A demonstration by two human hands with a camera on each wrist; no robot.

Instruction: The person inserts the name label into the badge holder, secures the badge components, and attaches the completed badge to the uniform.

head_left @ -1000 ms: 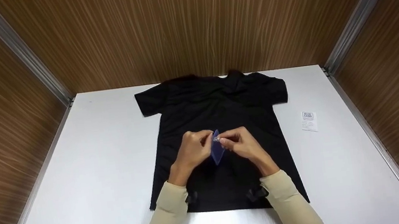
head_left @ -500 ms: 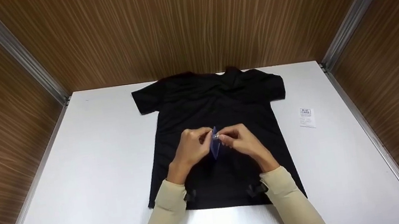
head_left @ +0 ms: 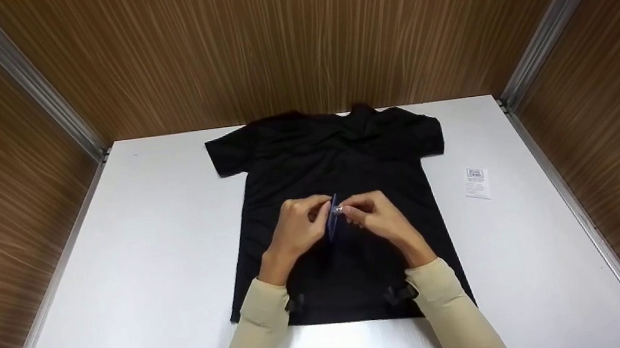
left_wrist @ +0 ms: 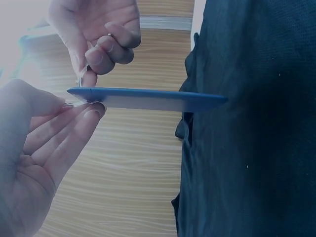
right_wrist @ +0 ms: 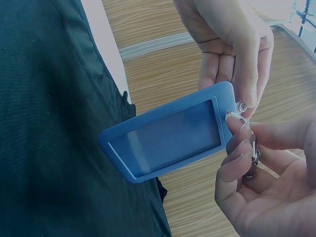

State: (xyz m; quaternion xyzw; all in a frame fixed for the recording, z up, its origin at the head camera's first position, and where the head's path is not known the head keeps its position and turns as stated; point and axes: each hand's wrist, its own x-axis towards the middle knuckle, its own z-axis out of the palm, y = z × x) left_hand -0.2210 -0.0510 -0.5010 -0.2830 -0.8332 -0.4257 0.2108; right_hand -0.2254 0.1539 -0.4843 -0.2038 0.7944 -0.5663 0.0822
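Note:
A black T-shirt [head_left: 332, 159] lies flat on the white table [head_left: 149, 264], collar at the far side. Above its middle both hands hold a blue badge holder [head_left: 333, 222] with a clear window [right_wrist: 168, 136], seen edge-on in the left wrist view [left_wrist: 148, 98]. My left hand [head_left: 314, 212] pinches the holder's top corner between thumb and fingers [right_wrist: 237, 74]. My right hand [head_left: 350, 211] pinches the small metal clip [right_wrist: 245, 129] fixed at that corner. The holder's lower end hangs just over the shirt.
A small white printed card [head_left: 476, 182] lies on the table right of the shirt. Wood-grain walls [head_left: 293, 40] with metal corner strips close in the table at the back and both sides. Beige sleeves [head_left: 259, 334] cover both forearms.
The badge holder has turned to stand more edge-on to the head camera and looks narrower. Both hands stay at the same spot over the shirt.

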